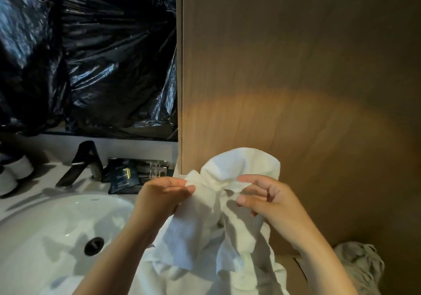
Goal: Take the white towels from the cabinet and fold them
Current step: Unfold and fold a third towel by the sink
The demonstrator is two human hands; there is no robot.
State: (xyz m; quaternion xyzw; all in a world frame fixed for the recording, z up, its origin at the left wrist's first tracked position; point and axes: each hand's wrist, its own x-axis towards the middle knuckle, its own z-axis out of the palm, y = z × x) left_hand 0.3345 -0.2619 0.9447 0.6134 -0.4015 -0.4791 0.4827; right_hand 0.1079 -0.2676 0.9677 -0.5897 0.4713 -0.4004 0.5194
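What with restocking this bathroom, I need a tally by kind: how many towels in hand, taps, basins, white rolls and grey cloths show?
White towel, gripped by left hand and right hand: 1
Black tap: 1
White basin: 1
White rolls at the left edge: 2
Grey cloth: 1
Total: 6

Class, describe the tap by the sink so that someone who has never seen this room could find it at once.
Start at the white sink in the lower left. Just behind its far rim stands the tap, between white rolls on the left and dark packets on the right. It alone stands tall, a black angled spout leaning towards the basin.
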